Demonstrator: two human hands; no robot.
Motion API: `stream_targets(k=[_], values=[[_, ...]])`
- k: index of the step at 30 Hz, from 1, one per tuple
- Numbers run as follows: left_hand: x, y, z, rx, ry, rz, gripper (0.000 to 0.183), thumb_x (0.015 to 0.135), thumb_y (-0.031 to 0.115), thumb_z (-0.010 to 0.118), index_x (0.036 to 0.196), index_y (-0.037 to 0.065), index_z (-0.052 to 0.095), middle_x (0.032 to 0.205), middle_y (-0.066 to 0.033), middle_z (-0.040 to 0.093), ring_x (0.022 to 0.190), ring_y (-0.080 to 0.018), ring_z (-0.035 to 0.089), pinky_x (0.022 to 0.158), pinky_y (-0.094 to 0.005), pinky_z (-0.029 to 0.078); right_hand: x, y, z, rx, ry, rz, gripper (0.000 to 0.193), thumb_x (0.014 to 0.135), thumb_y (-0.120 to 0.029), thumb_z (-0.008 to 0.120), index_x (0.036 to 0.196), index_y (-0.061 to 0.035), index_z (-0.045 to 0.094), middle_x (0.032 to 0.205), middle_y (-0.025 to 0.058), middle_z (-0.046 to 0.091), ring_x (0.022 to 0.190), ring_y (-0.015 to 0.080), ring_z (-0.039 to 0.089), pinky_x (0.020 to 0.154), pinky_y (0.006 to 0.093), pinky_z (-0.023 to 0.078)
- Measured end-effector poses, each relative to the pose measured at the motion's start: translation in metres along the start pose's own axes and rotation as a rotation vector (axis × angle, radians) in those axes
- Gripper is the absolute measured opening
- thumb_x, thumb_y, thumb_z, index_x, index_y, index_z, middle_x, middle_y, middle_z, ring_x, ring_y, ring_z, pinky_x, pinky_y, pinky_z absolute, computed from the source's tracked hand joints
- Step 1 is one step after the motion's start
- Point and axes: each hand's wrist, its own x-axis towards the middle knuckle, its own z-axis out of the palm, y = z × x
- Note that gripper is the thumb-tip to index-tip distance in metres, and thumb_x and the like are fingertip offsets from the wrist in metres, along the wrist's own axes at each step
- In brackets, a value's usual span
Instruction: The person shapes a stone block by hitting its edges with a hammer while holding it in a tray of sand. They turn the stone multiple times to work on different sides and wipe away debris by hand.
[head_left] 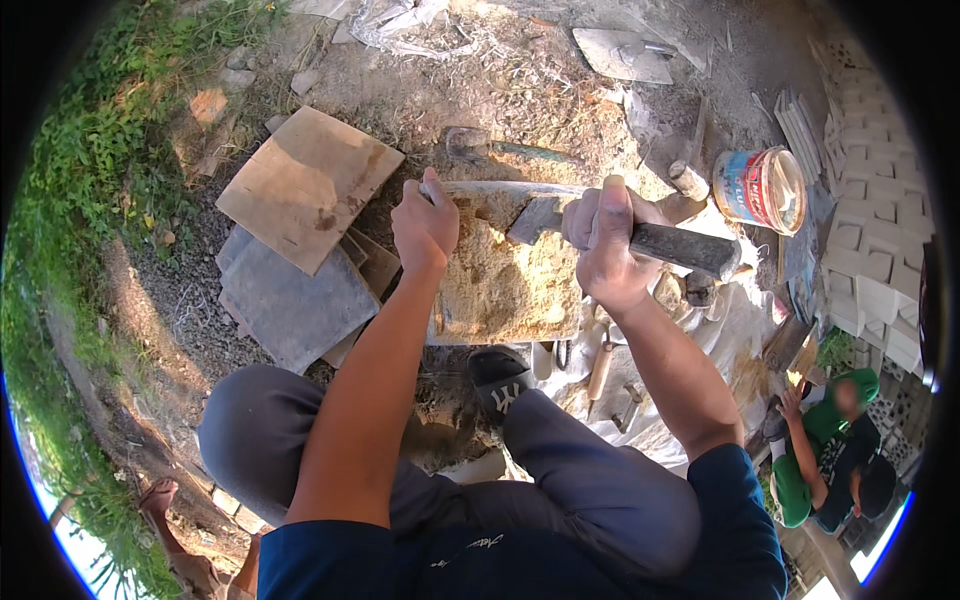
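In front of me stands a pale block (505, 285) with a rough, yellowish, crumbly top and lighter edges along its near and far sides. My left hand (425, 228) is closed at its far left corner. Something small and dark shows at the fingers, too little to name. Over the right part of the block, my right hand (612, 245) grips a flat-bladed tool (690, 250), thumb up. Its grey blade points left over the rough top, and its thick dark end sticks out to the right. My fingers hide the middle of the tool.
Brown and grey square tiles (310, 190) lie stacked at left. A trowel (467, 143) lies beyond the block, a flat board with a handle (625, 55) farther off. A bucket (760, 190) stands right, near stacked pale blocks (875, 210). Another person (835, 450) sits lower right; bare legs show lower left.
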Motion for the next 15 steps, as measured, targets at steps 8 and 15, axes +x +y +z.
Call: stream_targets(k=[8,15], values=[[-0.003,-0.001,0.002,-0.019,0.067,0.027,0.052,0.102,0.043,0.037,0.108,-0.004,0.058,0.094,-0.0342,0.066,0.095,-0.0510,0.063,0.083,-0.0564,0.050,0.010,-0.008,0.008,-0.067,0.082,0.059,0.043,0.107,-0.021,0.039,0.066,-0.0083,0.036,0.052,0.0007,0.036,0.044,0.0097,0.029,0.043,0.0296,0.024],[-0.003,0.000,-0.003,-0.057,-0.027,0.009,0.053,0.103,0.044,0.037,0.105,-0.005,0.058,0.092,-0.0337,0.066,0.094,-0.0507,0.063,0.082,-0.0562,0.050,0.008,-0.008,0.018,-0.101,0.116,0.046,0.041,0.106,-0.019,0.042,0.067,-0.0084,0.037,0.052,0.0012,0.037,0.043,0.0097,0.031,0.042,0.0299,0.025]])
